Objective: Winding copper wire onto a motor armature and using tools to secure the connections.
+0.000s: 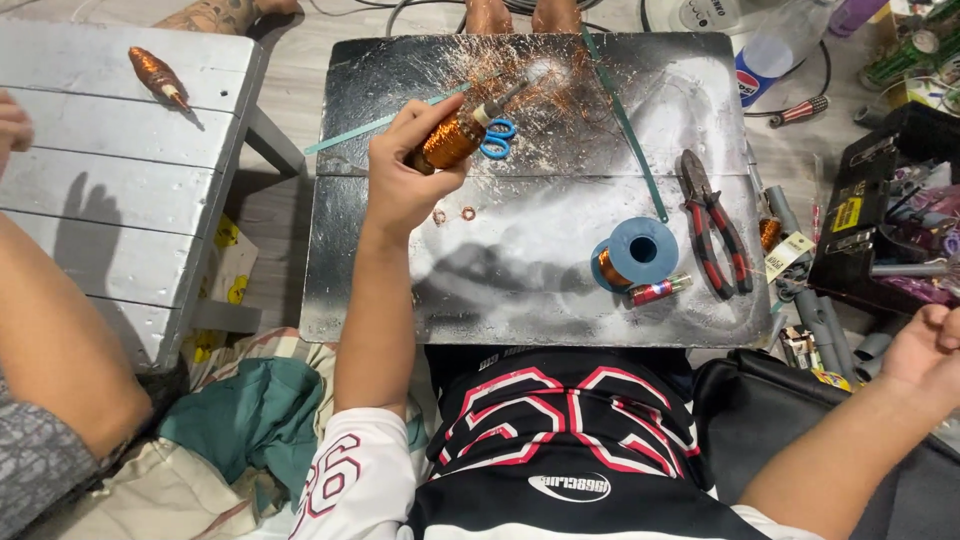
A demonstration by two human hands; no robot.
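Above the metal board (520, 290), the left hand (400, 180) holds a copper-wound rotor (455, 138).

On the board (520, 300) the left hand (405, 175) holds a wound coil (450, 140) just beside the scissors (497, 140) — right of them sit a wire spool (630, 252) and pliers (712, 222); the right hand (925, 345) hangs off the board's right edge.

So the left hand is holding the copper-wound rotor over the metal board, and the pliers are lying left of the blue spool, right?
Not quite. In the head view the pliers lie to the right of the blue spool. The left hand does hold the copper-wound rotor over the metal board.
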